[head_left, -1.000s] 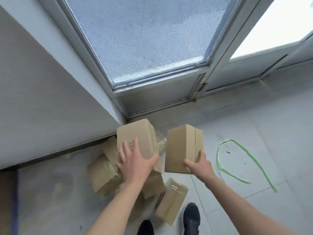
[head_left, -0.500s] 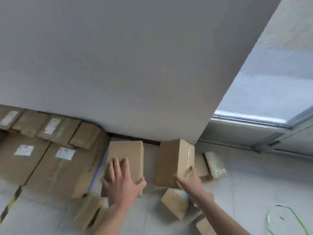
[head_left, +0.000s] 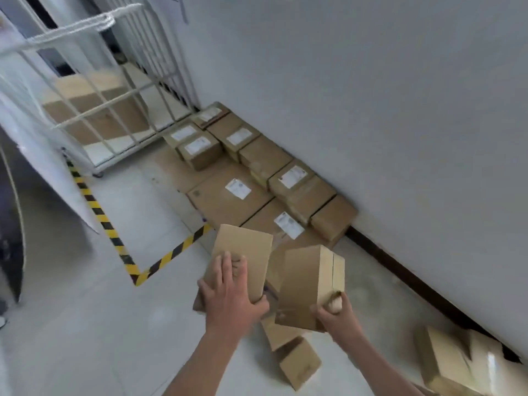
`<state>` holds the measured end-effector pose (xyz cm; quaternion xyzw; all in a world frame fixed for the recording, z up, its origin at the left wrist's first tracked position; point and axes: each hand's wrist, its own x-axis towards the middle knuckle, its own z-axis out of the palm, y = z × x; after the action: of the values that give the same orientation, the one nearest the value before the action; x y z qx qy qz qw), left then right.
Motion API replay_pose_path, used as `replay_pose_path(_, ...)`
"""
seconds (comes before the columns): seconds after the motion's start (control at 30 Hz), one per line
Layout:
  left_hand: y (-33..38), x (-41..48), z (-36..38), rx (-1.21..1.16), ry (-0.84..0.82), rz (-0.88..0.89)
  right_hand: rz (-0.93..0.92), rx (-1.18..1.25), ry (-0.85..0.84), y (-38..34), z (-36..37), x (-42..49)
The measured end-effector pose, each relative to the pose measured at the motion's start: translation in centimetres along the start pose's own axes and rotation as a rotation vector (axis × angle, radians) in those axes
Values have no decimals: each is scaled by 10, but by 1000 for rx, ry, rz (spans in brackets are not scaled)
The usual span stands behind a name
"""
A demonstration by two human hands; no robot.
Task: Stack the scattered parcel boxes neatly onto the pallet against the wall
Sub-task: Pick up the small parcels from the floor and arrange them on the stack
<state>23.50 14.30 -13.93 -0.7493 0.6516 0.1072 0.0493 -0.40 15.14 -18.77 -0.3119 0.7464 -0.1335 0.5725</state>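
My left hand grips a plain brown parcel box from its near side, held in the air. Just to its right, my right hand holds a second brown box by its lower corner, tilted. Beyond them, along the grey wall, lies the cardboard-covered pallet with a row of stacked boxes, several bearing white labels. On the floor below my hands lie loose boxes, and another box sits at the lower right by the wall.
A white wire cage trolley holding large cartons stands at the upper left. Yellow-black hazard tape marks a corner on the pale tiled floor. The grey wall with a dark skirting runs along the right.
My view has swung left from the window corner to the pallet. Both hands have carried their boxes along, lifted off the loose pile, toward the pallet.
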Motion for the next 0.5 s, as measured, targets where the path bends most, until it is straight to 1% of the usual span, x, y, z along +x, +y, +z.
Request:
replay_pose_path(0.13, -86, 52, -15, 26, -2, -47, -70, 34, -80, -77, 80, 21)
replay_pose_path(0.3, -163, 149, -29, 32, -56, -60, -128, 56, -80, -176, 154, 69)
replay_pose_path(0.43, -201, 258, -33, 11, -55, -20, -87, 92, -43, -256, 199, 150)
replay_pose_path(0.5, -220, 312, -33, 31, -38, 33, -83, 94, -47, -293, 222, 193)
